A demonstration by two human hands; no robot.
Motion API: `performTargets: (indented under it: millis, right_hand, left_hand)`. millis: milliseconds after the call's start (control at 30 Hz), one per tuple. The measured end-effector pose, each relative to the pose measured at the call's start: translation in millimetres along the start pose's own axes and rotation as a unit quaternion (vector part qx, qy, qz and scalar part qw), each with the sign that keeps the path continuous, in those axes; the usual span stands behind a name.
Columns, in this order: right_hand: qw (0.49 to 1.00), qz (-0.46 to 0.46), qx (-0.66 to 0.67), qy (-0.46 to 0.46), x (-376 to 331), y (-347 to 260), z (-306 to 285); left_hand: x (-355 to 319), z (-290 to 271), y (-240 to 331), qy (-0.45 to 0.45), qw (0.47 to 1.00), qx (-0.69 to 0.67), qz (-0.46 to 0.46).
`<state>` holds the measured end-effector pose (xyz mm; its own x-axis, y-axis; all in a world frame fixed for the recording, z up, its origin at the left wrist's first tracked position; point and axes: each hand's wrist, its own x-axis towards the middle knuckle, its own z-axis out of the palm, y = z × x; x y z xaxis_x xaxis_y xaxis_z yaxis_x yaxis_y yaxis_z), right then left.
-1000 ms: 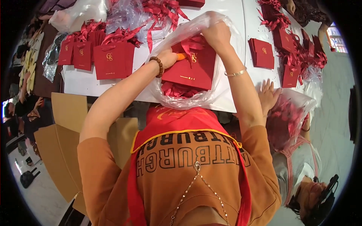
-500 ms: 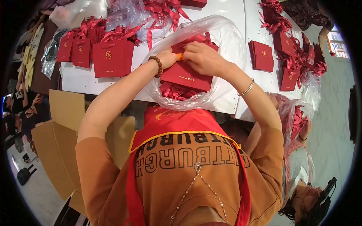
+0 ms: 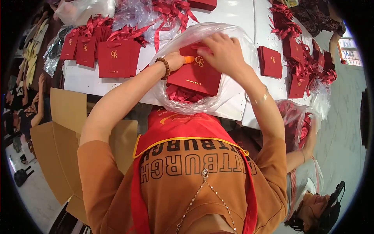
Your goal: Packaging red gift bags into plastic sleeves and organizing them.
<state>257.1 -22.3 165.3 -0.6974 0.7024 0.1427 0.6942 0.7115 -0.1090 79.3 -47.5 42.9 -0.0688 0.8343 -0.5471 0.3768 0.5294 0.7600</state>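
A stack of red paper gift bags (image 3: 194,78) with gold print lies in the mouth of a clear plastic bag (image 3: 233,35). More red ribbon (image 3: 183,94) bunches below it inside the plastic. My left hand (image 3: 176,61), an orange cover on its thumb, grips the stack's left edge; its other fingers are hidden behind. Above the stack's upper right, my right hand (image 3: 226,50) is raised with fingers apart, slightly blurred, beside the red ribbon handles.
More red gift bags (image 3: 117,58) stand at the table's left, and a small stack (image 3: 270,62) lies to the right. Beyond are piled ribboned bags (image 3: 298,58). An open cardboard box (image 3: 54,148) stands at my left. A co-worker (image 3: 307,195) handles another plastic bag at my right.
My right hand has lifted off the stack and moved up and right, its fingers spreading and uncovering the gold print. The left hand stays at the stack's edge. The co-worker's arm has shifted.
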Motion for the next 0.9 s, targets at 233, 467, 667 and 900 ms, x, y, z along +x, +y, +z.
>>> performTargets:
  millis: [233,467,667,900]
  right_hand:
    - [0.966,0.108,0.033,0.233,-53.9,47.6,-18.3]
    - [0.869,0.245,0.428,-0.039,-44.4,57.5,0.4]
    - [0.928,0.146,0.336,-0.067,-39.2,49.0,26.3]
    - [0.899,0.196,0.381,-0.087,-36.5,45.7,25.7]
  left_hand:
    - [-21.6,-8.5,11.8,-0.071,0.996,-0.057,-0.022]
    - [-26.6,7.3,16.5,0.15,0.979,0.1,0.099]
    - [-46.8,4.5,25.2,0.237,0.94,0.148,0.197]
    - [-65.5,15.7,46.2,0.193,0.924,0.232,0.235]
